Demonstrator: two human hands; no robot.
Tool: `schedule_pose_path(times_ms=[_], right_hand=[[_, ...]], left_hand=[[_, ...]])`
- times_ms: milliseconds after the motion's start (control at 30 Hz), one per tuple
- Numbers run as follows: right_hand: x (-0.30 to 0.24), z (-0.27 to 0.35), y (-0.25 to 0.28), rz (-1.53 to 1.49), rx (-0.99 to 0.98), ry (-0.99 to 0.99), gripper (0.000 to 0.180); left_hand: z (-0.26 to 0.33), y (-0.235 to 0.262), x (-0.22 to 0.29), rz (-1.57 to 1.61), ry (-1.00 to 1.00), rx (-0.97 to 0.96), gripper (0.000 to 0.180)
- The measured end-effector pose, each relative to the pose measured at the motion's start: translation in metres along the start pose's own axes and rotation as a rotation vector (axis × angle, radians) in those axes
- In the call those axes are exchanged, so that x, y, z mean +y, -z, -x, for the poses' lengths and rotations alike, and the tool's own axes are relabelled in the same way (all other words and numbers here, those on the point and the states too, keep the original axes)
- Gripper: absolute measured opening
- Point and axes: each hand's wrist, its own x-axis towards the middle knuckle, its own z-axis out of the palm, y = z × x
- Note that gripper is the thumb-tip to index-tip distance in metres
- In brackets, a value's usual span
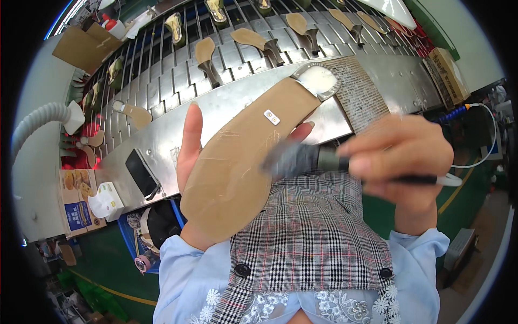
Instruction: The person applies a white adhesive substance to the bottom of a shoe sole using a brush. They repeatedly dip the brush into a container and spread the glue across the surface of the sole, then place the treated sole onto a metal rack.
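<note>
The step in hand appears to be brushing the tan sole [232, 167]. The right hand [399, 156] grips the brush [291, 160] (bristles blurred, contact uncertain); the left hand [189, 154] supports from beneath, thumb extended, most fingers hidden. A further stroke would call for steady support. Above bench [167, 129] and apron [318, 232], the sole lies diagonally, narrow end up-right.

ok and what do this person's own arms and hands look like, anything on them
The left hand and right hand are bare, without gloves. Both arms have light blue sleeves, loose and creased. No watch or bracelet shows on the right wrist; the left is partly hidden.
</note>
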Motion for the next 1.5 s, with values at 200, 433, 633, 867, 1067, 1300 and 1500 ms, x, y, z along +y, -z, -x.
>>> schedule_pose_path(times_ms=[200, 433, 633, 867, 1067, 1300, 1500], right_hand=[[-0.006, 0.003, 0.007, 0.058, 0.030, -0.030, 0.024], [-0.004, 0.009, 0.011, -0.001, 0.110, -0.113, 0.026], [0.004, 0.012, 0.027, -0.099, 0.075, -0.143, 0.027], [0.013, 0.019, 0.026, -0.239, 0.236, -0.367, 0.021], [0.004, 0.019, 0.003, -0.225, 0.089, -0.437, 0.021], [-0.016, 0.015, -0.049, 0.374, 0.108, 0.037, 0.027], [-0.027, 0.018, -0.067, 0.178, 0.091, 0.054, 0.029]], left_hand=[[0.009, -0.004, 0.004, -0.184, 0.007, 0.167, 0.094], [0.017, 0.020, 0.012, -0.006, 0.048, -0.091, 0.097], [0.020, 0.014, 0.011, 0.017, 0.066, -0.086, 0.097], [0.025, 0.024, 0.020, 0.147, 0.190, -0.052, 0.081], [0.028, 0.061, 0.040, -0.309, 0.057, -0.216, 0.058], [0.012, 0.067, -0.002, -2.026, -0.627, 0.046, 0.060], [0.010, 0.095, -0.009, -1.624, -0.697, 0.323, 0.058]])
